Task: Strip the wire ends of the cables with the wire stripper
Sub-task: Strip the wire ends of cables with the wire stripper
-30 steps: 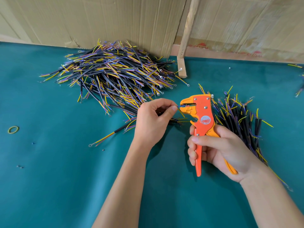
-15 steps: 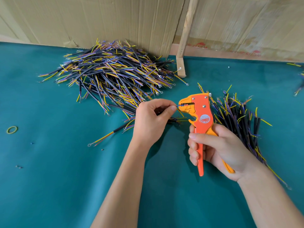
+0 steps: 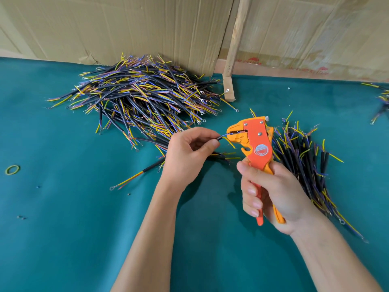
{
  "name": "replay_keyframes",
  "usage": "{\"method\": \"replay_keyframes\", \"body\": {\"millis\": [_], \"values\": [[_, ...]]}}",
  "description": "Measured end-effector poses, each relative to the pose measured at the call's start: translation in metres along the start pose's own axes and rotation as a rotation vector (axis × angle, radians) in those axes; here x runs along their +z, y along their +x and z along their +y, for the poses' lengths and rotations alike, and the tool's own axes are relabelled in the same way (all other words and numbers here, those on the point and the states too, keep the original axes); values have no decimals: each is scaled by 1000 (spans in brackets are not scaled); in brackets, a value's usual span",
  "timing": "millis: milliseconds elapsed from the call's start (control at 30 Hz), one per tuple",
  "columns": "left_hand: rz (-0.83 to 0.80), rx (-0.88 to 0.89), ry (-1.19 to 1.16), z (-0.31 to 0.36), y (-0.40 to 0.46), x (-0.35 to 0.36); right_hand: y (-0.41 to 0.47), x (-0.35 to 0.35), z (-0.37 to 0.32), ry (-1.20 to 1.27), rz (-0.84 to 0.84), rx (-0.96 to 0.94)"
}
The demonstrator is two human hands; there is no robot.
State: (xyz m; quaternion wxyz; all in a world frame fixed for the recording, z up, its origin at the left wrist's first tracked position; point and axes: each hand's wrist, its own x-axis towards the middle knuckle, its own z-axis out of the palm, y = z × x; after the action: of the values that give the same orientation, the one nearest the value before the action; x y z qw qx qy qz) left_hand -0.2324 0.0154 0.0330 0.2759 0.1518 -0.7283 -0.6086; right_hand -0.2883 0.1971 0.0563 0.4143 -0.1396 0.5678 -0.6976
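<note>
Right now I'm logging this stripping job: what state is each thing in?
wire stripper: upright, handles gripped by the right hand, a thin blue wire in its jaws
cable: pinched by the left hand, its yellow wire bent down outside the jaws
large cable pile: heaped loosely against the cardboard
smaller cable pile: lying behind the right hand
rubber band: flat on the table

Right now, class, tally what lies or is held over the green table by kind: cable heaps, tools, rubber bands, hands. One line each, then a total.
Cable heaps in full view: 2, the big heap and the smaller heap
Wire stripper: 1
Rubber band: 1
Hands: 2, left hand, right hand
Total: 6
</note>
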Motion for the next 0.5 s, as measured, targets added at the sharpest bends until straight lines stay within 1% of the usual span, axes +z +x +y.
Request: {"method": "replay_keyframes", "body": {"millis": [100,167,300,367,500], "values": [[5,-9,21,3,0,5,0,-8,-5,145,-60,-48],[7,-21,44,4,0,9,1,-17,-10,228,-20,-108],[-11,-23,87,7,-3,16,6,-21,-7,207,90,-156],[-25,-12,145,8,-5,18,8,-16,-2,198,101,-168],[-49,-23,173,10,-5,18,9,-7,3,223,69,-190]]}}
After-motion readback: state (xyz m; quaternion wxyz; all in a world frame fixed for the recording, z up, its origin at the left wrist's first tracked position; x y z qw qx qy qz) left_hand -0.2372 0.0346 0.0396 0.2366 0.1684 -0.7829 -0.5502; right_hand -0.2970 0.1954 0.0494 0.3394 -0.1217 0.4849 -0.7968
